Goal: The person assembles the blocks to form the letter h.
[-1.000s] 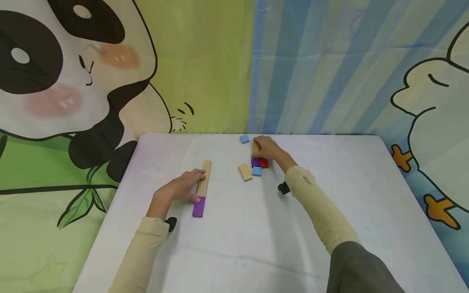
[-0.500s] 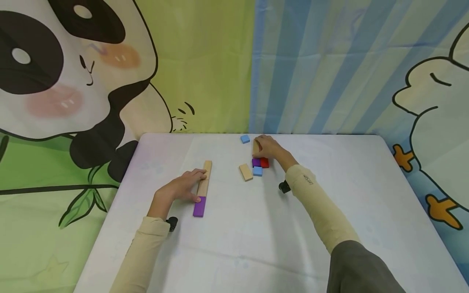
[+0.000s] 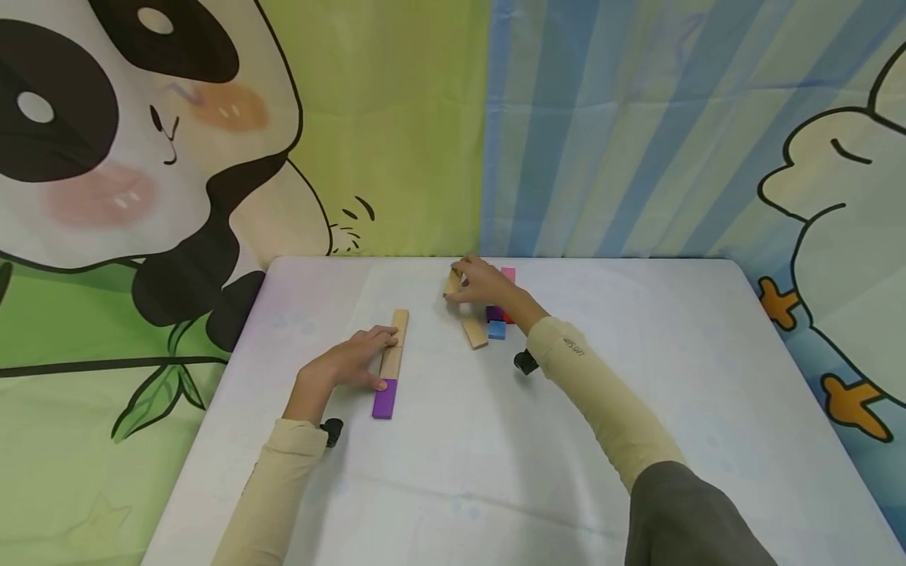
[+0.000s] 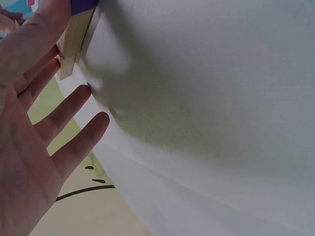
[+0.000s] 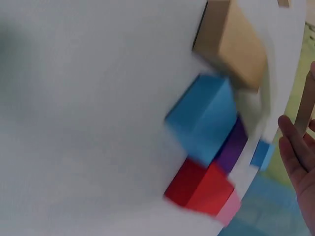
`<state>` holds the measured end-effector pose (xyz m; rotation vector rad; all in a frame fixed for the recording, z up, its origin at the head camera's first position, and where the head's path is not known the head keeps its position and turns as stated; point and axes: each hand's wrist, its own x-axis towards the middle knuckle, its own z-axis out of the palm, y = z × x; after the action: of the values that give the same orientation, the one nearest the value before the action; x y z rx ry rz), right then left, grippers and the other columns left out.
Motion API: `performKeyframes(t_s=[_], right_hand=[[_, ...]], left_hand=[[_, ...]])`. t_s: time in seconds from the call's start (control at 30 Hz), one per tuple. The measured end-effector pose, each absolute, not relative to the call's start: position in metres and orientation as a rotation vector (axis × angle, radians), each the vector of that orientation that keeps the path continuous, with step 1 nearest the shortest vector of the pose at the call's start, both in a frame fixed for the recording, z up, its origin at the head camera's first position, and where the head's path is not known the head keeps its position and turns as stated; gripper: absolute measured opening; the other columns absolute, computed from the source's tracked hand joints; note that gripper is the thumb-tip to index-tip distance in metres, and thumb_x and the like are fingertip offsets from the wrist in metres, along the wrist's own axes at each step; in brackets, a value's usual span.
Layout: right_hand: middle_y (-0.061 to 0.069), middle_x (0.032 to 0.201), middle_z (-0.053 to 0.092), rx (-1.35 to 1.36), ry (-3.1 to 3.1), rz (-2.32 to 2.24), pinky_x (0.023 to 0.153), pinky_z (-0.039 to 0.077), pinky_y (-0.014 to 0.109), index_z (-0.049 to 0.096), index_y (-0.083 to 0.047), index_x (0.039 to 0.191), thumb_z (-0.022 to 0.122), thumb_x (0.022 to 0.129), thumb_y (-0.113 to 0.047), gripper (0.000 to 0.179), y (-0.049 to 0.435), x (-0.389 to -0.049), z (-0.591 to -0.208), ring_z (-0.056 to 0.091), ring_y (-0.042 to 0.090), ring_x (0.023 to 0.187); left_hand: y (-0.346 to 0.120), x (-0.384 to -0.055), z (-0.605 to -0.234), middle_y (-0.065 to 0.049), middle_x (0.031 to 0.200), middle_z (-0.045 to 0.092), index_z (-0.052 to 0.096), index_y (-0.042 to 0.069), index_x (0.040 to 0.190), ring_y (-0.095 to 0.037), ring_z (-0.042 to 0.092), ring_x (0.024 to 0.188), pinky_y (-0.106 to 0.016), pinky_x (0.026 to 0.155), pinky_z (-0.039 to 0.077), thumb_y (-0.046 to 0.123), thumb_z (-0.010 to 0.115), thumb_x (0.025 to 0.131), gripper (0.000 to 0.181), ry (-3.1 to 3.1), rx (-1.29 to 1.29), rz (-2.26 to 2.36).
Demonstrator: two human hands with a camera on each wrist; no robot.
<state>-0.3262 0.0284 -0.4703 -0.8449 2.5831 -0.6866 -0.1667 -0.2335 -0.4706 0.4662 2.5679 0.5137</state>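
My left hand [image 3: 351,360] rests on a straight row of blocks on the table. Its thumb touches the purple block [image 3: 384,402] at the near end, and fingertips touch the plain wooden blocks [image 3: 392,363] beyond it. The left wrist view shows those fingers [image 4: 81,142] mostly straight and spread. Farther back, my right hand [image 3: 484,284] pinches a wooden block [image 3: 452,282] between thumb and fingers. That wooden block [image 5: 305,101] appears raised off the table in the right wrist view.
A loose wooden block [image 3: 474,333] lies near a cluster with a blue block [image 3: 497,330], a dark purple block [image 3: 494,314], a red block [image 5: 202,186] and a pink block [image 3: 508,273]. Another small blue block [image 5: 262,154] sits by the table's far edge. Printed cloth hangs behind.
The right hand has carried the wooden block left, away from the cluster. A pink block now shows there, while the far blue block is hidden in the head view. The left hand stays put.
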Motion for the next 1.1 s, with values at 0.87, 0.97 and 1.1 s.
performKeyframes(t_s=[0.87,0.97,1.1], right_hand=[[0.019,0.146,0.038,-0.891,2.546,-0.514,0.106,0.044,0.037,0.038,-0.006,0.148,0.061,0.094,-0.039,0.068,-0.064,-0.312,-0.489,0.051,0.024,0.122],[0.021,0.147,0.037,-0.959,2.549,-0.461,0.108,0.043,0.038,0.039,-0.006,0.147,0.059,0.096,-0.037,0.064,-0.068,-0.311,-0.49,0.049,0.027,0.126],[0.022,0.149,0.036,-1.051,2.549,-0.375,0.114,0.037,0.04,0.043,-0.01,0.146,0.057,0.098,-0.036,0.057,-0.071,-0.311,-0.491,0.043,0.031,0.135]], left_hand=[[-0.235,-0.167,-0.471,-0.004,0.16,0.024,0.04,0.009,0.145,-0.032,0.027,0.146,-0.051,0.116,0.032,0.029,0.08,0.079,0.08,2.563,0.468,0.498],[-0.235,-0.168,-0.472,-0.005,0.16,0.025,0.04,0.009,0.145,-0.033,0.027,0.146,-0.051,0.116,0.032,0.029,0.08,0.079,0.08,2.56,0.476,0.503],[-0.236,-0.168,-0.473,-0.005,0.16,0.025,0.04,0.009,0.145,-0.033,0.027,0.146,-0.051,0.115,0.033,0.03,0.08,0.079,0.08,2.564,0.482,0.498]])
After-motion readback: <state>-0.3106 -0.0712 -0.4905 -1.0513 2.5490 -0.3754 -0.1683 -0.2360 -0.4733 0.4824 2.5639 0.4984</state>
